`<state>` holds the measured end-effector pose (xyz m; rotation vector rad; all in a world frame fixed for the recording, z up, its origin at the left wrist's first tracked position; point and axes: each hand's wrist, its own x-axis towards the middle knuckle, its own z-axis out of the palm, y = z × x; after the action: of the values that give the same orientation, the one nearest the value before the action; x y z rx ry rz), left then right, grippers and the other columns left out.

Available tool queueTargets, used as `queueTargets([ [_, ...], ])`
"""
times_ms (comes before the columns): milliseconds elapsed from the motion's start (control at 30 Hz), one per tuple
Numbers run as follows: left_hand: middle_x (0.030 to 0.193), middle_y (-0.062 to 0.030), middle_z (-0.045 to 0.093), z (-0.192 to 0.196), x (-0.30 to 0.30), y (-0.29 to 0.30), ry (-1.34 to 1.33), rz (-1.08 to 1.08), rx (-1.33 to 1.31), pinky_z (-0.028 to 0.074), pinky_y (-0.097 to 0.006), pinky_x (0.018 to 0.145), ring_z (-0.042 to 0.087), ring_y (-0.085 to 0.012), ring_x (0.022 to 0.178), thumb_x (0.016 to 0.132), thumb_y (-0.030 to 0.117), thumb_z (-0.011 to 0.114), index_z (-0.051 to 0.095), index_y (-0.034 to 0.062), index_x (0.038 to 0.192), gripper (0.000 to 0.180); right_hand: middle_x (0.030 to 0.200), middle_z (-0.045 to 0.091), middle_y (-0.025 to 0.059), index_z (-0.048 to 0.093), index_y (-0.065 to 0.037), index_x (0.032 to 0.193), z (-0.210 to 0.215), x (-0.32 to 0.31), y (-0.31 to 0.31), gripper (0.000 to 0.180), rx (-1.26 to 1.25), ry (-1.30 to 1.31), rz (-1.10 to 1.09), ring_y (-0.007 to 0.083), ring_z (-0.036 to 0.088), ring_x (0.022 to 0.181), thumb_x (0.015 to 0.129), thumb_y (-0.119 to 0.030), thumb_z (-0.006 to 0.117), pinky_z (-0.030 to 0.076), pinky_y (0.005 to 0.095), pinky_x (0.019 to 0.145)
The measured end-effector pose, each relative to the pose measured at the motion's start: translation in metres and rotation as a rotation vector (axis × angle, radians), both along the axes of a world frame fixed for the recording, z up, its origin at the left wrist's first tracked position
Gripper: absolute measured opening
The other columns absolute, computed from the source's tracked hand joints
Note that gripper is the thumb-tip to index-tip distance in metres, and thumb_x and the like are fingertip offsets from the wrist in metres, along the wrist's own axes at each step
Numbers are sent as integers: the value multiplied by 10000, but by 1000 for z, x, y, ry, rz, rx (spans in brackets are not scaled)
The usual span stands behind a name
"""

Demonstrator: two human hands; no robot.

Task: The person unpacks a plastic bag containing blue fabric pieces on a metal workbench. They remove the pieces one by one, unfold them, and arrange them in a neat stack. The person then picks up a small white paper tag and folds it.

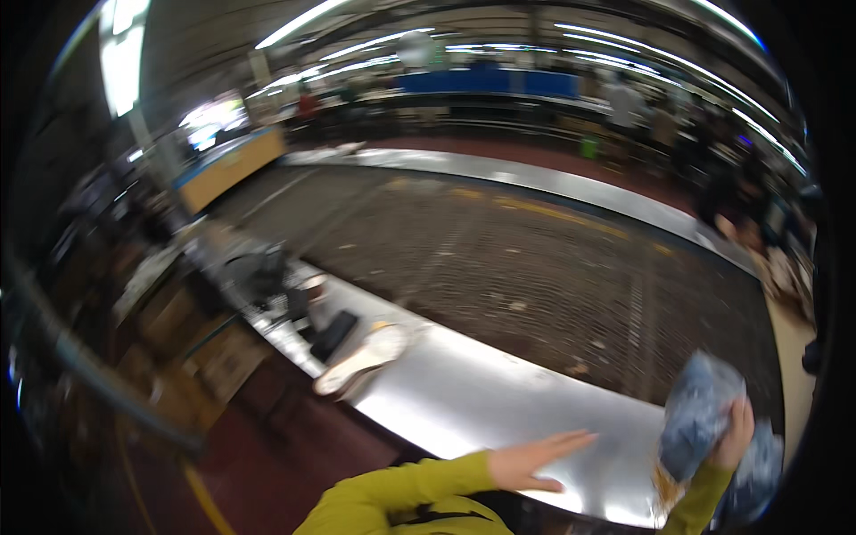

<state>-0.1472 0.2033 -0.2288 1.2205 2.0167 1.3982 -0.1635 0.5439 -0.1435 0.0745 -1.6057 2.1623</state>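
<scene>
My right hand [736,435], at the right end of the metal work surface [499,392], is closed on the side of a crumpled blue-grey bundle [700,415]. Motion blur hides whether the bundle is cloth or a plastic bag. Fingers stretched to the right, my left hand [535,462] hovers over or just above the metal near its front edge and holds nothing. Below my right hand, another blue-grey bundle [758,473] shows beside my sleeve, and something yellowish [665,486] lies against the lower end of the first bundle.
A pale, elongated piece [361,361] and a dark box-like object [334,334] lie at the surface's left end. Beyond the metal stretches a wide dark belt-like surface [499,259] with small scraps. Cardboard boxes [218,357] stand at left. People [749,196] are at far right.
</scene>
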Motion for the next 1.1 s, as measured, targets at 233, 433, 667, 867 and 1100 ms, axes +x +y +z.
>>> queueTargets([
  [233, 1536, -229, 88, -41, 7, -12, 263, 776, 120, 183, -508, 1120, 121, -419, 1416, 882, 406, 611, 221, 126, 1482, 769, 1394, 458, 170, 528, -118, 1315, -97, -6, -124, 482, 924, -225, 861, 332, 401, 1299, 843, -175, 607, 320, 493, 1038],
  [433, 1480, -210, 265, -66, 4, -52, 411, 921, -291, 251, -517, 1079, 251, -424, 1364, 910, 353, 578, 468, 158, 1356, 500, 1283, 523, 180, 602, -95, 1204, -139, -7, -160, 423, 1325, 448, 600, 372, 477, 1169, 786, -142, 643, 349, 492, 965],
  [667, 1094, -114, 591, -58, 3, -25, 683, 658, 171, 409, -444, 854, 544, -320, 1002, 781, 316, 707, 653, 140, 1008, 293, 987, 618, 119, 638, -57, 919, -126, -11, -165, 134, 1087, 392, 554, 316, 548, 959, 790, -96, 628, 386, 462, 882],
  [867, 998, -164, 569, -74, 10, -29, 257, 696, 218, 447, -453, 809, 537, -357, 961, 736, 293, 752, 616, 70, 985, 361, 766, 590, 61, 584, -41, 893, -144, -22, -186, 72, 630, -325, 605, 159, 546, 737, 914, -106, 560, 443, 282, 659],
  [1100, 1247, -197, 423, -104, -10, -48, 501, 941, 560, 440, -437, 899, 496, -353, 1122, 819, 143, 719, 391, 69, 1171, 487, 877, 599, 89, 636, -32, 929, -131, -7, -224, 84, 665, 187, 310, 183, 570, 722, 848, -53, 646, 473, 313, 642],
])
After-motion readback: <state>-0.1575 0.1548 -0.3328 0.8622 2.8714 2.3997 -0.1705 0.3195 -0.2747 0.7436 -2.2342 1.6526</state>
